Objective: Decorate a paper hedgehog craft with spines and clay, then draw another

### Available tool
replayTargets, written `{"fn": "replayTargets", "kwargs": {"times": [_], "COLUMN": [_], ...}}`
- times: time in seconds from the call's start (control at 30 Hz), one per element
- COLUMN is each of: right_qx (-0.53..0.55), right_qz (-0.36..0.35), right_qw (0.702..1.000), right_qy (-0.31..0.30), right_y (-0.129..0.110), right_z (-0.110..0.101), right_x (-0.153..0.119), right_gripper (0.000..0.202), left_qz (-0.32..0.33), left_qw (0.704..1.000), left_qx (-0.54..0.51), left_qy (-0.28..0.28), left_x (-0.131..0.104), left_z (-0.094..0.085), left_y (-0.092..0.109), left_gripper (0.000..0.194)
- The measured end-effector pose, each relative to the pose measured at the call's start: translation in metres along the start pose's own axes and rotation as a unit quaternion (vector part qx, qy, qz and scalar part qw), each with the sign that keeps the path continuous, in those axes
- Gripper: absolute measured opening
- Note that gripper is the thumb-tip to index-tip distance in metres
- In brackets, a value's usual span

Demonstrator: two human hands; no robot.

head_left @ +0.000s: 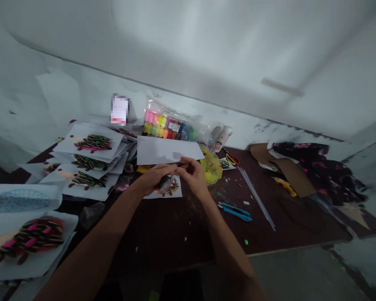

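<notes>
My left hand (156,175) and my right hand (194,175) meet over a white hedgehog picture (169,192) lying on the dark table. The fingertips of both hands are pinched together, and whatever is between them is too small to name. Beneath the left palm shows a greyish-green thing (166,182), partly hidden, whose kind I cannot make out. Just behind the hands is a blank white sheet (166,150). A crumpled yellow plastic bag (213,169) lies close to the right hand.
Stacks of hedgehog pictures (90,144) cover the left side. A clear pack of coloured clay (163,125) stands against the wall. On the right are blue snips (236,211), scissors (232,158), translucent sticks (257,198), brown cardboard (293,175) and dark flowered cloth (329,171).
</notes>
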State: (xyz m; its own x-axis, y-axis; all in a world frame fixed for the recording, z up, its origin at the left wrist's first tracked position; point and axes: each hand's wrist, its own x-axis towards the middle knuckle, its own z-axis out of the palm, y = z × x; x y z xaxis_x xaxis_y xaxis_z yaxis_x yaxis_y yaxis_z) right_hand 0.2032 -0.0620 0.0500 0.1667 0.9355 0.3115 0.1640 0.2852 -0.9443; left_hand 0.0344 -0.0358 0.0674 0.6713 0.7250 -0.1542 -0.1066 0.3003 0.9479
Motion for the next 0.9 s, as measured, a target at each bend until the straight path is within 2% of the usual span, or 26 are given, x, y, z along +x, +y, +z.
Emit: {"fn": "replayTargets", "kwargs": {"times": [0.13,0.27,0.57,0.73,0.83,0.9], "right_qx": [0.005,0.022,-0.037,-0.081,-0.11,-0.108], "right_qz": [0.008,-0.009,-0.069,-0.148,-0.154,-0.146], "right_qw": [1.0,0.999,0.997,0.986,0.982,0.983], "right_qy": [-0.003,-0.028,0.016,0.019,0.011,-0.007], "right_y": [-0.003,-0.009,-0.007,-0.011,-0.01,-0.007], "right_z": [-0.004,-0.005,-0.008,-0.002,-0.003,-0.005], "right_x": [0.001,0.001,-0.018,-0.028,-0.027,-0.025], "right_gripper": [0.04,0.027,0.012,0.005,0.016,0.017], "left_qz": [0.01,-0.001,0.041,0.039,0.046,0.042], "left_qw": [1.0,0.999,0.994,0.998,0.997,0.995], "left_qx": [0.011,0.026,0.016,0.026,0.059,0.088], "left_qy": [0.013,0.043,0.101,0.035,-0.002,-0.02], "left_x": [0.002,0.005,0.014,0.012,0.01,0.01], "left_z": [-0.004,-0.006,-0.01,-0.008,-0.009,-0.011], "left_y": [0.0,-0.003,-0.013,-0.015,-0.015,-0.014], "left_gripper": [0.031,0.03,0.026,0.027,0.03,0.03]}}
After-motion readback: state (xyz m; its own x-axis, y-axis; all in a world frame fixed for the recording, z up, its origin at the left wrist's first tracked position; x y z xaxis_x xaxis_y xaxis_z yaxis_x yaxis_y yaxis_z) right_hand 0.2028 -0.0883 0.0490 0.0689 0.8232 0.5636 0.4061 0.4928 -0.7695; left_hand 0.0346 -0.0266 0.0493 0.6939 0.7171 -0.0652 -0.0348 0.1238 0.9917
